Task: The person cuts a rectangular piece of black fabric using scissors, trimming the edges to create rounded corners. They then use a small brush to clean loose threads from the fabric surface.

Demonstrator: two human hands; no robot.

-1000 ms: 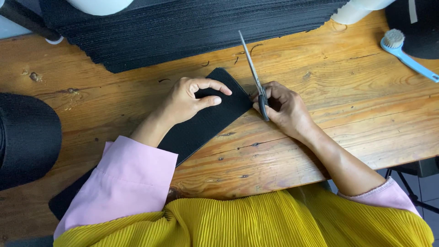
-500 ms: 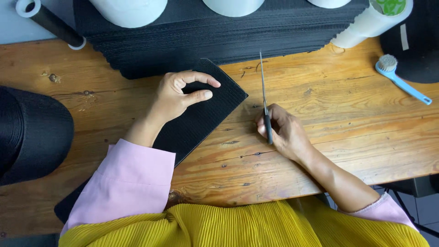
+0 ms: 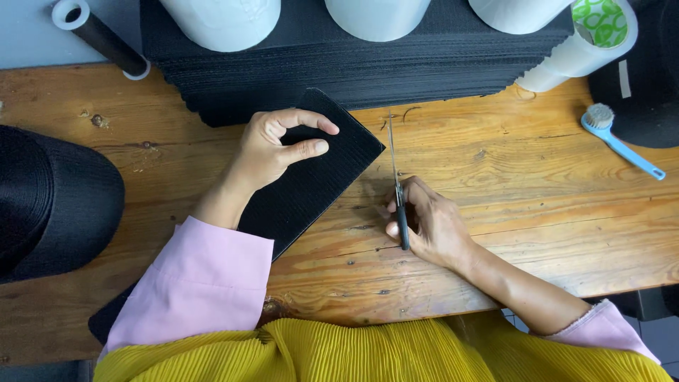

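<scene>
Right hand: is being kept curled shut around the dark handles of the scissors, resting on the table just right of the black strip.
Scissors: are being held blades closed, as far as can be told, with the thin point directed away from the body, toward the stack; apart from the black strip, just beside its right corner.
Left hand: is being laid on the far end of the black strip, thumb and forefinger half open and curved in a pinch that is not closed; nothing is being gripped, the strip is only being pressed flat.
Black strip: is being pinned diagonally on the wooden table, far end touching the stack, near end running under the pink sleeve.
Stack of black sheets: is lying beyond the black strip, with white cones standing on it.
Blue brush: is lying well right of the black strip.
Black cap: is resting well left of the black strip.
Risk, fingers: the left forefinger is being held near the strip edge nearest the blades; a nick is judged possible if the blades are brought in there.
Risk, slip: the strip is being held at one end only; shifting under the blades and a crooked cut are judged likely.
Risk, point: the stack could be snagged by the tip.
</scene>
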